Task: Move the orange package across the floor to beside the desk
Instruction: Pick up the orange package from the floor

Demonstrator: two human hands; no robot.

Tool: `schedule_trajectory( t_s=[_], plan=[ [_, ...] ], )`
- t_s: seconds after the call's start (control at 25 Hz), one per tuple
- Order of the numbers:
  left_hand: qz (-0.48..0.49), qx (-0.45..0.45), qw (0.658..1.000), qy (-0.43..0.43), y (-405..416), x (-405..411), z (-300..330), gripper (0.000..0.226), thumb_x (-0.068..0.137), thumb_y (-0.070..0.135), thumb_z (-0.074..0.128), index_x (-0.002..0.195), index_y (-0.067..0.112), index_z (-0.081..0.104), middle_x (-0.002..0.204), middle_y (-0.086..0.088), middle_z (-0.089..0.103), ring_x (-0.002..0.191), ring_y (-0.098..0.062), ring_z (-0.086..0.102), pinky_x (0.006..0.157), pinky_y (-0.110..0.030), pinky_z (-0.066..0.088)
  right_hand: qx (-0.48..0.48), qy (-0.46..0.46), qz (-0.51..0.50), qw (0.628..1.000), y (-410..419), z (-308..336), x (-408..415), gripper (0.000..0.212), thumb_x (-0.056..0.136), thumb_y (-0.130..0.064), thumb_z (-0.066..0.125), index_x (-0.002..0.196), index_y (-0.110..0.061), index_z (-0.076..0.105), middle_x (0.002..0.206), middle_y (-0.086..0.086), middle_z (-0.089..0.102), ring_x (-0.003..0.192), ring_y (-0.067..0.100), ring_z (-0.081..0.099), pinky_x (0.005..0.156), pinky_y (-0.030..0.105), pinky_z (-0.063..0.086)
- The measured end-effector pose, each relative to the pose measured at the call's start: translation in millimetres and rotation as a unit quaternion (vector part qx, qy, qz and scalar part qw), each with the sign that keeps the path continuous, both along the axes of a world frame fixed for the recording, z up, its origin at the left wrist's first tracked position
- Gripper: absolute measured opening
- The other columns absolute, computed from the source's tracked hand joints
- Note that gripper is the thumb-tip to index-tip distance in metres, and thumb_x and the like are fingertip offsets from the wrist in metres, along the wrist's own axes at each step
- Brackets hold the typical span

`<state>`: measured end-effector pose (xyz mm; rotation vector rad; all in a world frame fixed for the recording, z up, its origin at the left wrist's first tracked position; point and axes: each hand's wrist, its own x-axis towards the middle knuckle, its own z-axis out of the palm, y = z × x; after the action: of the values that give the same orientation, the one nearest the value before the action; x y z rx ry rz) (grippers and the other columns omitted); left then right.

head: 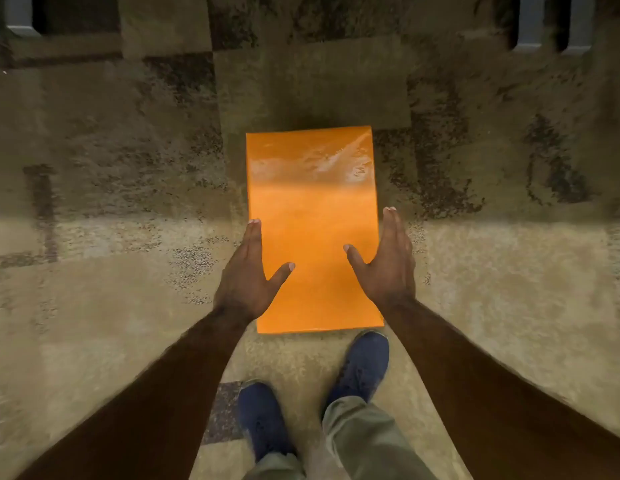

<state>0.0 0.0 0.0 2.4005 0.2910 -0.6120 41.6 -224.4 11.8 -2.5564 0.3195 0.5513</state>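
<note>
The orange package is a flat rectangle wrapped in glossy film, seen from above in the middle of the view, over the carpet. My left hand lies flat against its left edge with the thumb on its top face. Pressed against the right edge is my right hand, its thumb also resting on top. Both hands clamp the package between them near its close end. The package looks sharp while the floor is blurred.
Patterned beige and dark carpet covers the floor. Grey furniture legs stand at the far left and far right. My own dark blue shoes are just behind the package's near edge.
</note>
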Motion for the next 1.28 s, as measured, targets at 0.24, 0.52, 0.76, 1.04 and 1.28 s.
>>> schedule_trajectory(
  t_s=[0.24,0.52,0.76,1.04,1.28],
  plan=[
    [0.225,-0.091,0.964,0.113,-7,0,-26,0.107,0.083,0.044,0.072,0.158,0.014,0.002,0.166,-0.006,0.016,0.15,-0.026,0.025,0.118,-0.047,0.03,0.045,0.058,-0.082,0.994,-13,-31,-4,0.099,0.084,-0.052,0.068,0.157,-0.016,0.011,0.166,0.005,0.016,0.151,0.029,0.018,0.119,0.047,0.025],
    [0.358,-0.162,0.908,0.146,-6,21,-66,0.089,0.07,0.036,0.085,0.143,0.017,0.038,0.135,-0.008,0.059,0.113,-0.031,0.061,0.092,-0.046,0.053,0.189,0.113,-0.202,0.954,-10,-72,24,0.075,0.08,-0.039,0.077,0.141,-0.012,0.043,0.137,0.012,0.059,0.119,0.035,0.059,0.098,0.052,0.052],
    [0.354,-0.171,0.91,0.132,-6,16,-38,0.082,0.07,0.027,0.086,0.138,0.015,0.043,0.13,-0.011,0.061,0.099,-0.025,0.059,0.084,-0.04,0.053,0.206,0.138,-0.218,0.944,-17,-44,21,0.064,0.08,-0.031,0.079,0.133,-0.007,0.051,0.129,0.014,0.063,0.112,0.033,0.063,0.095,0.053,0.054],
    [0.335,-0.172,0.92,0.11,5,40,43,0.084,0.072,0.027,0.086,0.141,0.014,0.041,0.131,-0.011,0.061,0.104,-0.028,0.063,0.084,-0.041,0.054,0.244,0.134,-0.208,0.938,-13,28,40,0.064,0.081,-0.028,0.078,0.134,-0.007,0.05,0.131,0.016,0.062,0.115,0.036,0.062,0.095,0.055,0.053],
    [0.337,-0.166,0.922,0.095,33,63,112,0.08,0.073,0.03,0.085,0.139,0.014,0.043,0.135,-0.013,0.059,0.116,-0.034,0.061,0.092,-0.049,0.053,0.284,0.137,-0.171,0.933,14,89,72,0.065,0.083,-0.027,0.076,0.138,-0.007,0.047,0.135,0.016,0.06,0.118,0.037,0.06,0.098,0.057,0.051]
  ],
)
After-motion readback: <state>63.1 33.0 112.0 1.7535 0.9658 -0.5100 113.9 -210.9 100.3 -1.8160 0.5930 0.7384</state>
